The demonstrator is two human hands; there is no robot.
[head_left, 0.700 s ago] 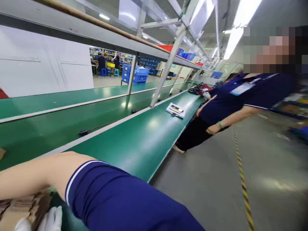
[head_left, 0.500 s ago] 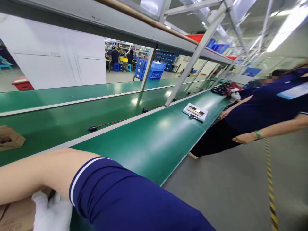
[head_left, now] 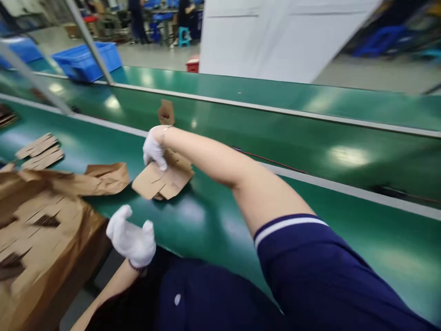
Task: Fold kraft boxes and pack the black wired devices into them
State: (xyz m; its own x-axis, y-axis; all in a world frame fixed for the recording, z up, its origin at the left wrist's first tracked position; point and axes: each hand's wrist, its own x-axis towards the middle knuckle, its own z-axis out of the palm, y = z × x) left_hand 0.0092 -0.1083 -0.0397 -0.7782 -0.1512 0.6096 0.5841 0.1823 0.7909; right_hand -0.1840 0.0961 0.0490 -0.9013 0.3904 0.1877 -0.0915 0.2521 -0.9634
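Green belt [head_left: 213,216] carries a flat carton blank [head_left: 161,180] out ahead, the right hand [head_left: 154,149] with fingers pinched on its near edge. Left hand [head_left: 132,239] hovers empty, fingers apart, beside the stack [head_left: 37,239] — best slide the blank flat, not lift a corner

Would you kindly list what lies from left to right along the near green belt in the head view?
Brown paper wrapping → left hand → right hand on flat cardboard piece → navy sleeve.

Bright overhead light glares off the belt [head_left: 344,156]; edges blur.
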